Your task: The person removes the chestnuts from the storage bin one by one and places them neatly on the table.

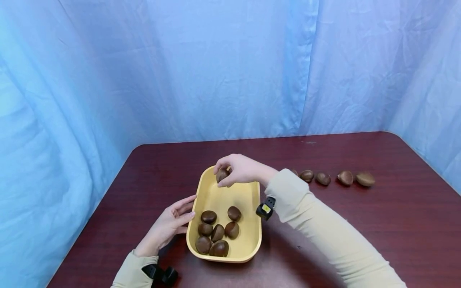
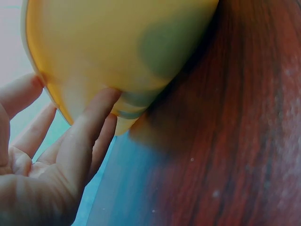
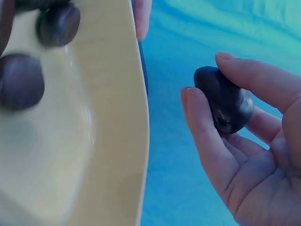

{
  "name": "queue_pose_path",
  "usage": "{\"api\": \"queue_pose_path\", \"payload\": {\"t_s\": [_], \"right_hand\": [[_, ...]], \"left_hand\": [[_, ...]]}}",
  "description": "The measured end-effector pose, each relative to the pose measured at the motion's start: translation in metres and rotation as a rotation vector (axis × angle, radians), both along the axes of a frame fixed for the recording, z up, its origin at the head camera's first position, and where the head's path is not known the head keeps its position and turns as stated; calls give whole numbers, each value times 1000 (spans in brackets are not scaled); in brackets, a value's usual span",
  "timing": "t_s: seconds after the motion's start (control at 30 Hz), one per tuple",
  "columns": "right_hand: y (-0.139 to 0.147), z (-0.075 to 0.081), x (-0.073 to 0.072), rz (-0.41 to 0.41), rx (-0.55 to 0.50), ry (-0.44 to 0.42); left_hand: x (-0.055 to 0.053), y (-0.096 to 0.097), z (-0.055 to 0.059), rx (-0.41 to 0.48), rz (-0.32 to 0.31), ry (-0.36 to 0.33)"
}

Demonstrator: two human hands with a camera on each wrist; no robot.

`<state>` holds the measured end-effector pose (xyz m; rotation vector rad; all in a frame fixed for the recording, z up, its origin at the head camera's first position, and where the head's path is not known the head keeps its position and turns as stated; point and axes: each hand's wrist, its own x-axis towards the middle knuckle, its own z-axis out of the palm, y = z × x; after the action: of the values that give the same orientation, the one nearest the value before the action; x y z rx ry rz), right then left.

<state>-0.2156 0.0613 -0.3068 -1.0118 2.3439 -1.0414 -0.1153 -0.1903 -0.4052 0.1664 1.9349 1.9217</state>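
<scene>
A brown, glossy chestnut (image 3: 223,99) is pinched between the thumb and fingers of my right hand (image 1: 242,170). In the head view, that hand is above the far end of a yellow oblong tub (image 1: 255,240). My left hand (image 1: 169,224) is at the tub's left side, its fairly straight fingers touching the rim and outer wall, as the left wrist view shows with the fingers (image 2: 96,115). Inside the tub, several chestnuts (image 1: 218,248) lie in the near half, mostly toward the left.
More chestnuts (image 1: 345,178) lie in a loose row on the dark red wooden table (image 1: 407,216), right of the tub; the right sleeve (image 1: 324,216) partly covers the row's left end. Light blue curtains (image 1: 223,72) hang behind the table and at its sides.
</scene>
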Motion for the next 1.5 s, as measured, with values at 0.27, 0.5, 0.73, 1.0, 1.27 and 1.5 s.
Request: {"api": "queue_pose_path", "payload": {"t_s": [0.27,0.5,0.73,1.0,1.27,1.5], "right_hand": [[49,-3,3,-66,15,69],[98,-20,12,-107,40,88],[146,-47,25,-185,124,97],[177,-68,33,-215,115,47],[180,-78,31,-177,94,76],[178,-83,31,-158,97,86]], "left_hand": [[2,0,0,2,10,2],[1,3,2,8,6,-3],[0,6,-1,13,0,-6],[-1,6,-1,16,2,-4],[-1,8,1,16,4,-7],[0,7,0,10,9,-11]]}}
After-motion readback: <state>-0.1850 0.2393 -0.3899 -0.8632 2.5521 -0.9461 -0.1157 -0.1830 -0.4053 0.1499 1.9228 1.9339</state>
